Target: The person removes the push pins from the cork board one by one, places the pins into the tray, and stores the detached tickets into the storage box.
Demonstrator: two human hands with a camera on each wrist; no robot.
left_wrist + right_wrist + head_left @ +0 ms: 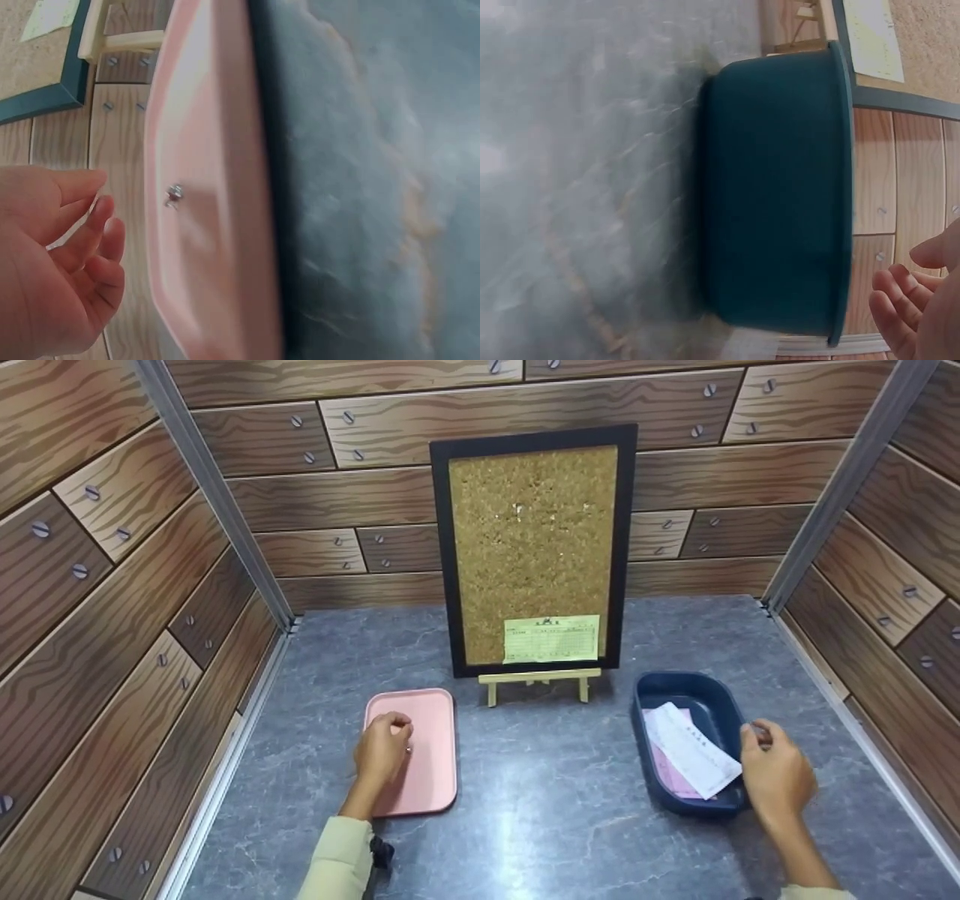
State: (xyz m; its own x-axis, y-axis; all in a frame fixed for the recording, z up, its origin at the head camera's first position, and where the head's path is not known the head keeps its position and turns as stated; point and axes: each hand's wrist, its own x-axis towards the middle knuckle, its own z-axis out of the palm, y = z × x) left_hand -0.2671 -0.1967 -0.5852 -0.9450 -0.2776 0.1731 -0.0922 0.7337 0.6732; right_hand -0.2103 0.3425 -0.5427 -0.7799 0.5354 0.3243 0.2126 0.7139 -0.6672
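Note:
My left hand [382,750] hovers over a pink tray [431,765], its fingers loosely bent. In the left wrist view a gap shows between thumb and forefinger, with nothing seen in it. A few tiny metal pieces, perhaps pins [174,193], lie in that tray. Beside the right rim of a dark blue tub [679,684] is my right hand [780,776], fingers relaxed and bent, no paper visible in them in the right wrist view. Inside the tub a curved white printed slip [694,750] overlaps a pink slip [671,772].
A black-framed cork board [532,547] stands on a small wooden easel [536,676] at the back. One yellow-green printed slip [551,640] is on its lower part. Wood-patterned walls [360,502] enclose the grey marbled tabletop [540,780].

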